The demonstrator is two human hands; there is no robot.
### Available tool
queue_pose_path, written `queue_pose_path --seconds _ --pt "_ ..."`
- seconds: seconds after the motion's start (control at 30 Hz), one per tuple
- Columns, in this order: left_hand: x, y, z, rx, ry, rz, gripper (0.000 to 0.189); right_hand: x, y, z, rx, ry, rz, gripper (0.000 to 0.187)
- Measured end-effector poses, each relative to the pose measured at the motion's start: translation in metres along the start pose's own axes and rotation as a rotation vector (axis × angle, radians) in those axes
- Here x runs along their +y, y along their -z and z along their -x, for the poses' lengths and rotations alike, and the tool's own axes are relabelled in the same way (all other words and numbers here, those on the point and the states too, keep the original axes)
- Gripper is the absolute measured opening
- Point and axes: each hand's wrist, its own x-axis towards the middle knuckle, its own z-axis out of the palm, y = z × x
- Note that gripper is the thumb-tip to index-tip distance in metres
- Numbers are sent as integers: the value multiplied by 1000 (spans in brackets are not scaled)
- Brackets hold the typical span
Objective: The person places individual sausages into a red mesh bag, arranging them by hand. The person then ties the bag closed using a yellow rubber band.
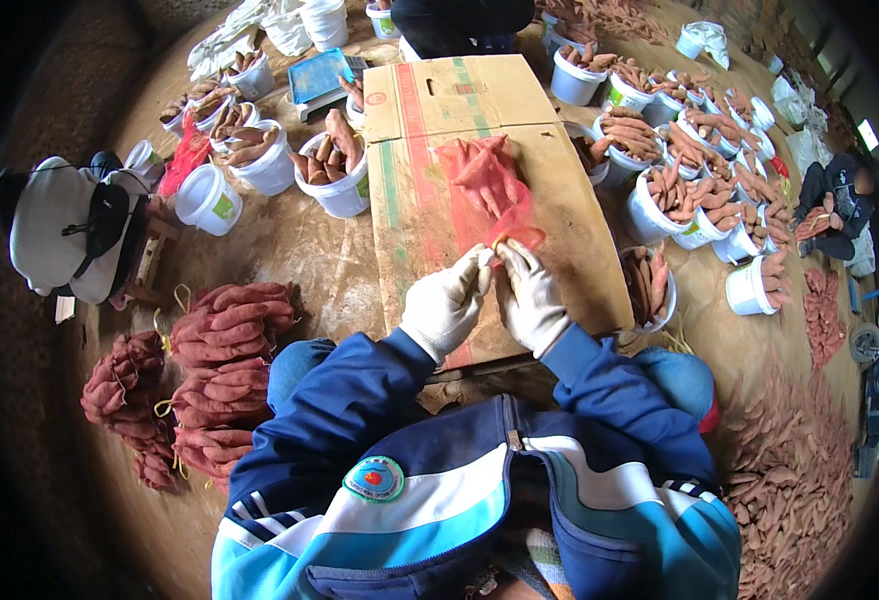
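Observation:
A red mesh bag (482, 180) holding several sweet potatoes lies on a flattened cardboard box (582, 247) in front of me. Its gathered neck comes toward me, with a yellow tie (498, 241) around it. My left hand (447, 300), in a white knit glove, pinches the neck from the left. From the right, my right hand (533, 300), gloved the same way, grips the neck close to the tie. The fingers of both hands nearly meet, and they hide the bag's end and part of the tie.
Filled mesh bags of sweet potatoes (222, 375) are stacked at my left. White buckets of sweet potatoes (661, 206) crowd the right side; more (334, 196) stand at left. A blue-topped scale (315, 77) sits beyond. Loose sweet potatoes (792, 480) are heaped at lower right. Other people sit around.

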Motion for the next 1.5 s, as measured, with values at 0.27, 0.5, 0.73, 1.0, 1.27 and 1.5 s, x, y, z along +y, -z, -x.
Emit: queue_pose_path --seconds 0.27,0.5,0.73,1.0,1.27,1.5 --pt "-21 11 -15 -89 114 -189 33 -10 8 -11 -318 -542 251 84" --pt "-14 1 -18 -58 -18 -138 34 -27 14 19 -424 -119 352 43" --pt "-5 6 -20 -40 -92 -201 33 30 -36 -51 -383 -25 291 43" --pt "-19 9 -30 2 -7 -255 26 46 -86 -136 -360 81 923 60" --pt "-26 13 -42 37 7 -247 30 60 -87 -153 -264 -178 292 78" --pt "-26 3 -46 -18 -10 -294 31 62 -59 -145 -391 317 1044 56"
